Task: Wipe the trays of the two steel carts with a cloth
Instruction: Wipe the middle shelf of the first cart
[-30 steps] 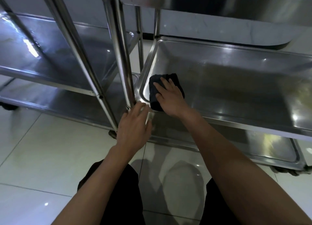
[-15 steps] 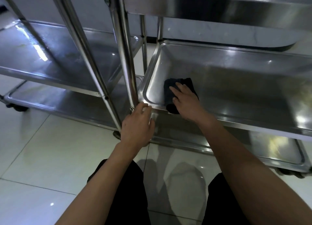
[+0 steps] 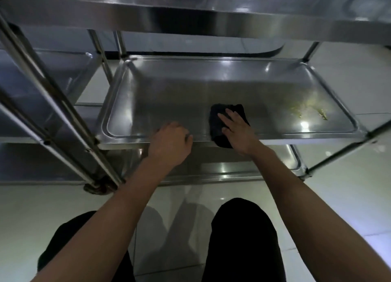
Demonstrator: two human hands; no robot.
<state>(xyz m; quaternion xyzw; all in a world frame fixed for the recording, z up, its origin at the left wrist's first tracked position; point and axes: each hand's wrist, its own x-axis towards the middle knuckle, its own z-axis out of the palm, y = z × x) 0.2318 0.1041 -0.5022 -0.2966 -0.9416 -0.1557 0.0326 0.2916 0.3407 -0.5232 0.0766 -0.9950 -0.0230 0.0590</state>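
Observation:
My right hand (image 3: 237, 129) lies flat on a dark cloth (image 3: 218, 125), pressing it onto the middle tray (image 3: 169, 95) of the right steel cart near its front edge. The cloth's lower end hangs over the tray's front rim. My left hand (image 3: 169, 144) grips that front rim, fingers curled over it, a little left of the cloth. Yellowish smears (image 3: 306, 110) show on the tray's right part. The left cart's tray (image 3: 53, 74) lies at the far left behind its posts.
The right cart's top tray (image 3: 190, 17) hangs overhead. Its bottom tray (image 3: 222, 171) sits just below my hands. Slanted steel posts (image 3: 53, 104) of both carts stand at the left, with a castor (image 3: 97, 188) on the glossy tiled floor. My dark-trousered knees fill the bottom.
My right hand slid the cloth rightward from the tray's left corner toward its middle. My left hand left the corner post and moved along the front rim. The view shifted right.

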